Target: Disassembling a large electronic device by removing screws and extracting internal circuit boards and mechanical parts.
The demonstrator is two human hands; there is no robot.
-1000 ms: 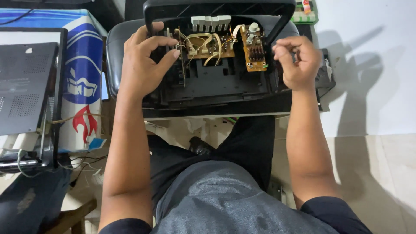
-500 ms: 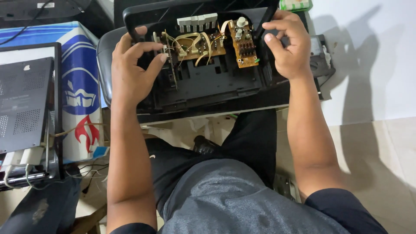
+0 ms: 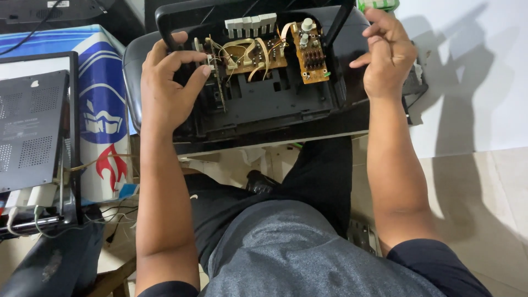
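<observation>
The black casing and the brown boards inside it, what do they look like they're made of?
The black casing looks like moulded plastic, fairly glossy: light reflects off its smooth rounded rim. The brown boards look like circuit board laminate, matt tan, studded with small components and pale wires. The left hand grips the casing's left side; the right hand touches its right edge.

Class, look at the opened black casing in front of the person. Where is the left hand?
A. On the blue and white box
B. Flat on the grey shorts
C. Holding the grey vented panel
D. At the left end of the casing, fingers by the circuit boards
D: the left hand is on the left end of the black casing, its fingers curled in beside the brown circuit boards.
</observation>
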